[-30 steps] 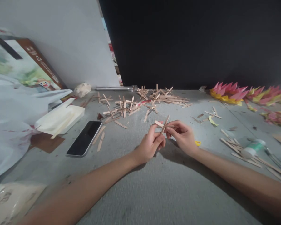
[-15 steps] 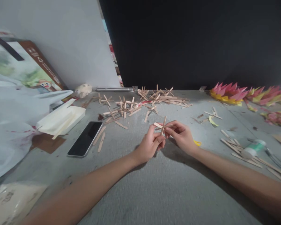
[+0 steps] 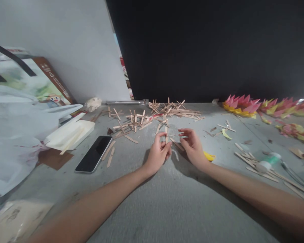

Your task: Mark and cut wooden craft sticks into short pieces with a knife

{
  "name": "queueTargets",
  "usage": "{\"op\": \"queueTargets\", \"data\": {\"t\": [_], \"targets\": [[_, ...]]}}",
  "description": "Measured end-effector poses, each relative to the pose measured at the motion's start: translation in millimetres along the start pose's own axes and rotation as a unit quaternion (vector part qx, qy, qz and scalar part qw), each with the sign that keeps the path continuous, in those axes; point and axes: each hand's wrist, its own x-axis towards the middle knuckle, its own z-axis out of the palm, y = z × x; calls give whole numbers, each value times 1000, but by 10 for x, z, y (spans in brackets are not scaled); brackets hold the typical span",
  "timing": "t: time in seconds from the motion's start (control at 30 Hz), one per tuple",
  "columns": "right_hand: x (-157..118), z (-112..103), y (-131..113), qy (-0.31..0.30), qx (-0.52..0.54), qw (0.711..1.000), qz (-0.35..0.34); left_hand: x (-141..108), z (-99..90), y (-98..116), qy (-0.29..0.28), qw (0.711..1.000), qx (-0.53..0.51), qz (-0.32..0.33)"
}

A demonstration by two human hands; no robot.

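My left hand (image 3: 155, 156) is closed on crossed wooden craft sticks (image 3: 166, 131); one stands upright, and another shows as a thin edge pointing right. My fingers hide part of the cross. A short gap to the right, my right hand (image 3: 194, 150) has its fingers curved and apart, with nothing visible between them. Between the hands a loose craft stick (image 3: 176, 144) lies on the grey table (image 3: 152, 212). Beside my right wrist is a small yellow object (image 3: 209, 156), partly covered. A pile of craft sticks (image 3: 184, 113), several joined into crosses, lies beyond my hands.
To the left are a phone (image 3: 93, 154), a white paper tray (image 3: 72, 135) and a plastic bag (image 3: 12, 135). At right lie a white-and-green bottle (image 3: 268, 162), loose sticks (image 3: 245, 158) and pink-and-yellow paper flowers (image 3: 243, 105). A black panel (image 3: 205, 50) stands behind.
My right hand has let go of the crossed sticks and moved slightly right, its fingers opening. My left hand keeps the sticks, now turned more edge-on. The view has shifted slightly.
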Motion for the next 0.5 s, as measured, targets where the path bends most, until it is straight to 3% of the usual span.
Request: {"op": "queueTargets", "data": {"t": [0.13, 0.23, 0.33, 0.43, 0.5], "targets": [[-10, 21, 19, -21, -25, 999, -35, 149, -105, -31, 42, 999, 28, 1], [23, 20, 23, -32, -46, 996, -64, 372, -288, 8, 48, 984, 171, 24], [143, -23, 18, -67, -118, 986, -101, 553, -467, 74, 104, 941, 318, 56], [321, -77, 36, -139, -248, 945, -160, 523, -476, 199, 145, 888, 432, 70], [416, -69, 70, -163, -302, 920, -190, 389, -346, 337, 190, 824, 503, 180]]}}
